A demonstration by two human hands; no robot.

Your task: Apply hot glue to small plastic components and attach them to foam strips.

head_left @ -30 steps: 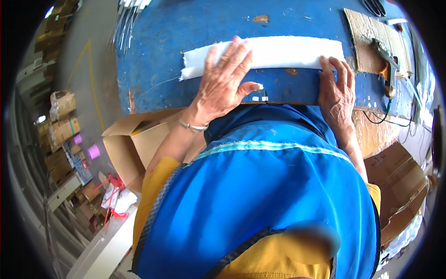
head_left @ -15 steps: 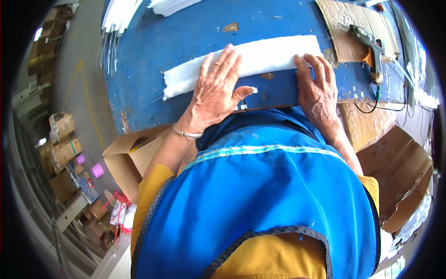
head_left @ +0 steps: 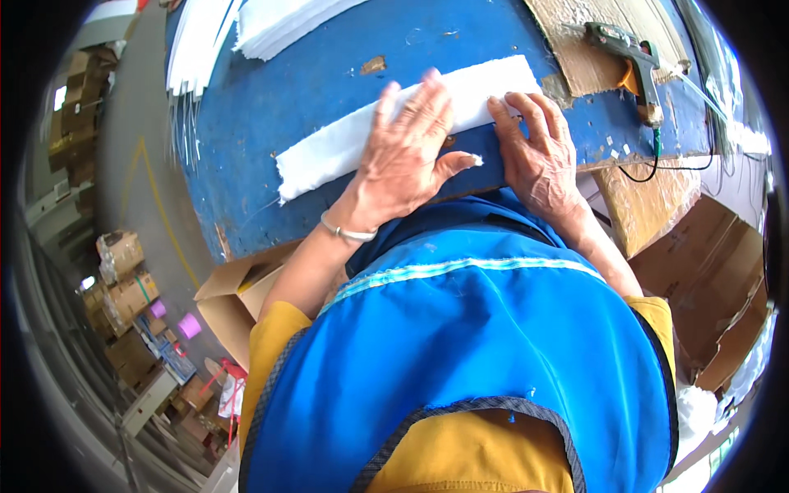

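Note:
A long white fabric strip (head_left: 329,152) lies across the blue table (head_left: 312,74). My left hand (head_left: 407,152) presses flat on the strip's middle, fingers spread, with a thin bracelet at the wrist. Close beside it, my right hand (head_left: 538,156) rests palm down on the strip's right part, fingertips on the cloth. Neither hand grips anything. The strip's left end sticks out free past my left hand.
A glue gun (head_left: 629,57) with a black cord lies on a cardboard sheet (head_left: 575,49) at the table's far right. Stacks of white strips (head_left: 271,25) sit at the far edge. Cardboard boxes (head_left: 238,300) stand below the table on both sides.
The view has tilted, so the table and strip now slant. Both hands have slid along the strip toward each other, still pressing flat on it.

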